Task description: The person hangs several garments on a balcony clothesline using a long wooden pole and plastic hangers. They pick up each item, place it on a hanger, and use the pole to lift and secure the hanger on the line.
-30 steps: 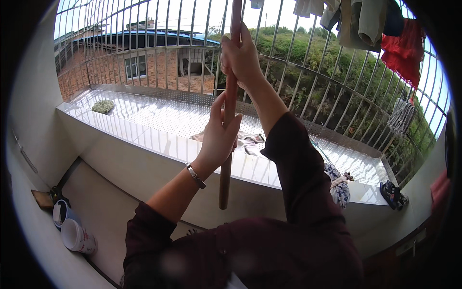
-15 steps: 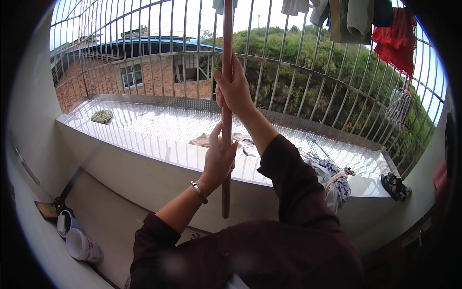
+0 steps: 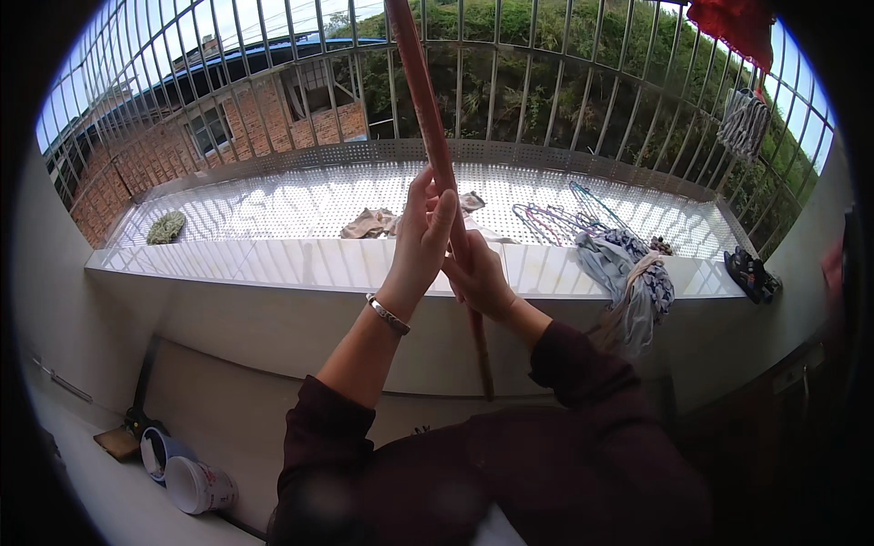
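The fingers of the right hand close around the pole, just below the left hand. The left fingers lie against the pole, half curled with the thumb over its side; how tightly they hold it cannot be told. Half a second ago the right hand was the higher of the two; now it is beneath the left. The pole, nearly upright then, leans with its upper part to the left. This seems to mean it is now steered from lower down, with a long stretch free above both hands.

The pole runs up past the left fingers and out of view; below the right hand it drops in front of the wall. Beyond the hands runs the white ledge, with crumpled cloth behind the left hand. To the right are hangers, a bundle of clothes over the edge, and dark sandals. Metal bars stand farthest out.
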`<state>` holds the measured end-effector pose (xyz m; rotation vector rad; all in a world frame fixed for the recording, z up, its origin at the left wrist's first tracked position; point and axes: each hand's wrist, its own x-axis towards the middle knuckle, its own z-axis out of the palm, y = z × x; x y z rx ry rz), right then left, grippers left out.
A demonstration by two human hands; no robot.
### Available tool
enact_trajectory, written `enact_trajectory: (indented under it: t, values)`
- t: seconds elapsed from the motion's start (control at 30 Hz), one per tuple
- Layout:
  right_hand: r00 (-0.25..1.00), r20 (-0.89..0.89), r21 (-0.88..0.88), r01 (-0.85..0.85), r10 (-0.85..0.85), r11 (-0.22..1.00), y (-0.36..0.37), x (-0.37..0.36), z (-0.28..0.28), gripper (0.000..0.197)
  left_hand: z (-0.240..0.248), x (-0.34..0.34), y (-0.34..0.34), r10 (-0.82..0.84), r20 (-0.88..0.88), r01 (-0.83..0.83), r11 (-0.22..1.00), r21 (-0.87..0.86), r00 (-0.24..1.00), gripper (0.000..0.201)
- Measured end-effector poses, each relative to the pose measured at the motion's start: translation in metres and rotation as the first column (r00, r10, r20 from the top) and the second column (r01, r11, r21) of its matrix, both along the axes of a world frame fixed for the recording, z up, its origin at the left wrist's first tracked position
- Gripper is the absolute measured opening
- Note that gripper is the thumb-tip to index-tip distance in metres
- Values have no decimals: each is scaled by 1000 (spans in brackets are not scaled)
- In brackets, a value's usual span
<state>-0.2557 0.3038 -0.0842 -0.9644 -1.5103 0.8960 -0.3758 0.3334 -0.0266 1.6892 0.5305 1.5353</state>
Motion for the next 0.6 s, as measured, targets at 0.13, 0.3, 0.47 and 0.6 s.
enact_trajectory:
  t: [0.13, 0.3, 0.47, 0.6]
  values:
    - [984, 141, 150, 88, -110, 985, -49, 42, -98, 24, 15, 32, -26, -247, 159, 263, 960, -93, 956, 50]
    - [876, 477, -50, 107, -70, 993, -109, 115, -179, 35, -25, 69, -53, -234, 253, 280, 946, -164, 939, 33]
    - [848, 398, 281, 251, -351, 926, -154, 182, -151, 54, -99, 142, -104, -422, 179, 459, 819, -344, 889, 8]
    - [855, 220, 431, 347, -470, 833, -189, 228, -93, 63, -125, 215, -156, -533, 133, 508, 659, -554, 836, 4]
